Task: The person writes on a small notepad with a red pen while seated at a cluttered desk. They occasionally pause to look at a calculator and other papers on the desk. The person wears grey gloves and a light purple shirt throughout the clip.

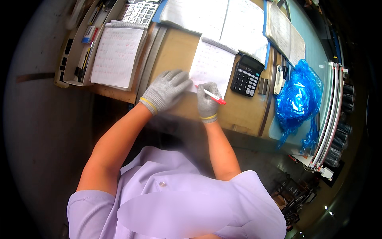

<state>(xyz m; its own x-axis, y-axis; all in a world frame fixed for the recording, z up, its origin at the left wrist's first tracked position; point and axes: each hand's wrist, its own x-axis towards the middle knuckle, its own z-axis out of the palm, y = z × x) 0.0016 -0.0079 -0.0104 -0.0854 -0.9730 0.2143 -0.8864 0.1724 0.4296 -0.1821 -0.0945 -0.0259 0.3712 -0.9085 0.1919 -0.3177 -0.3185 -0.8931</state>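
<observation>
Pen (212, 96), red and white, sits in our right hand (207, 102), whose grip is closed around it over the lower edge of the small spiral notepad (211, 65) on the wooden bench (175, 51). Both forearms reach up from below, bare past grey knit gloves with yellow cuffs. Our left hand (167, 90) lies flat, fingers spread and loose, touching the notepad's left edge. A black calculator (247, 75) sits just right; crinkled blue plastic bag (298, 99) beyond.

black calculator (247, 75) beside a crumpled blue plastic bag (299, 97); grey calculator (139, 12) above a ruled notebook (116, 55)
</observation>
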